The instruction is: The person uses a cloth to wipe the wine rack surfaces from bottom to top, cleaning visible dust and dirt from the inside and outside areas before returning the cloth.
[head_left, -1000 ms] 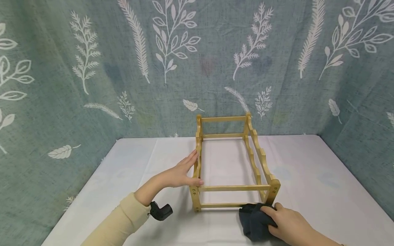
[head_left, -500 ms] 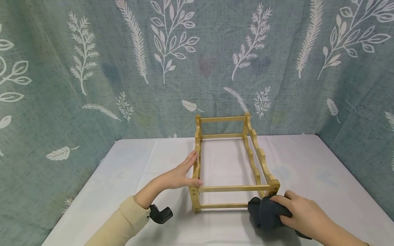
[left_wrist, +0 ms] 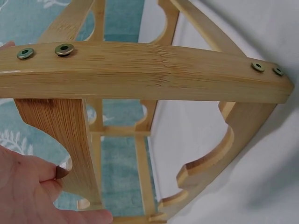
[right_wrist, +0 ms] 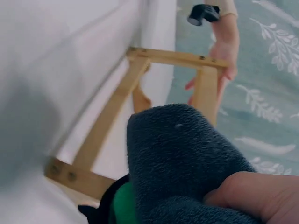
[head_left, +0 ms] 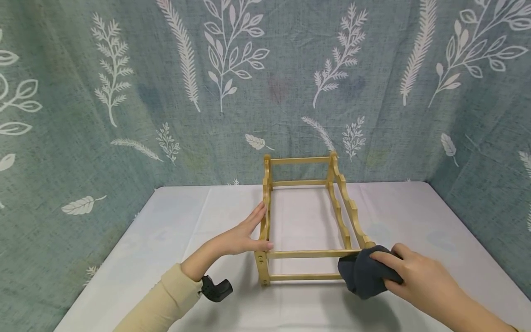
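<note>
A light wooden rack (head_left: 309, 254) with scalloped side rails stands on the white-covered table. My left hand (head_left: 238, 238) holds its left rail close to the near end, thumb over the near corner; the left wrist view shows the notched wood of the rack (left_wrist: 140, 70) against that hand (left_wrist: 28, 186). In my right hand (head_left: 427, 274) is a bunched dark blue cloth (head_left: 365, 274), gripped between thumb and fingers. The cloth lies against the rack's near right corner post and hides most of it. In the right wrist view the cloth (right_wrist: 177, 149) covers part of the rack.
Behind the table hangs a grey-green curtain (head_left: 282, 133) with white leaf patterns, which also runs along both sides. A black device (head_left: 216, 289) is worn on the left wrist. White cloth covers the table (head_left: 415, 216).
My right hand has carried the cloth from the foot of the near right post up to its top corner, shifting slightly right. The left hand and the rack stay put.
</note>
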{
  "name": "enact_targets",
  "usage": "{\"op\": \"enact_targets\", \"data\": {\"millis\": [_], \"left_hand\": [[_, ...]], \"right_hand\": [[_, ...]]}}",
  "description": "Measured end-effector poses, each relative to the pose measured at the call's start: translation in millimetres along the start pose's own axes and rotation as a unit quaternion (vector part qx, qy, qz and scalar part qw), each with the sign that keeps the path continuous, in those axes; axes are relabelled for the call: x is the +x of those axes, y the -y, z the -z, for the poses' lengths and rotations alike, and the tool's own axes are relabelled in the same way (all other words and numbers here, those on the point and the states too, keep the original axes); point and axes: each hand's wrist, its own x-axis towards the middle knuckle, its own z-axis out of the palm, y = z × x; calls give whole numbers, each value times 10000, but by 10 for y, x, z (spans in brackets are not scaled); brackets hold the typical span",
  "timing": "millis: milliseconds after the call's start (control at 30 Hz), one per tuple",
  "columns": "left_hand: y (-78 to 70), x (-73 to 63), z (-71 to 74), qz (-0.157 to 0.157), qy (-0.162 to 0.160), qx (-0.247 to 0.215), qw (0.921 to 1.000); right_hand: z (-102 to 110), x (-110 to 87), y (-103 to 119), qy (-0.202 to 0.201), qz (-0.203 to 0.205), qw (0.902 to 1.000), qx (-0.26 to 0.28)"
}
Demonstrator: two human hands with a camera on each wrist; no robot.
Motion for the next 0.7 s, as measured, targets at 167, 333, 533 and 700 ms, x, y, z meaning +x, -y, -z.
{"op": "enact_targets", "data": {"millis": [167, 333, 533, 700], "left_hand": [[2, -11, 5, -14, 2, -22, 10000], [13, -11, 3, -19, 36, -48, 10000], [15, -16, 9, 30, 57, -45, 10000], [10, -5, -4, -29, 60, -88, 9999]], "right_hand": [[-263, -33, 34, 1056, -288, 9939, 138], [-577, -41, 62, 2237, -889, 9682, 677], [-678, -48, 51, 2417, -1113, 9607, 788], [-449, -39, 27, 2038, -842, 9735, 615]]}}
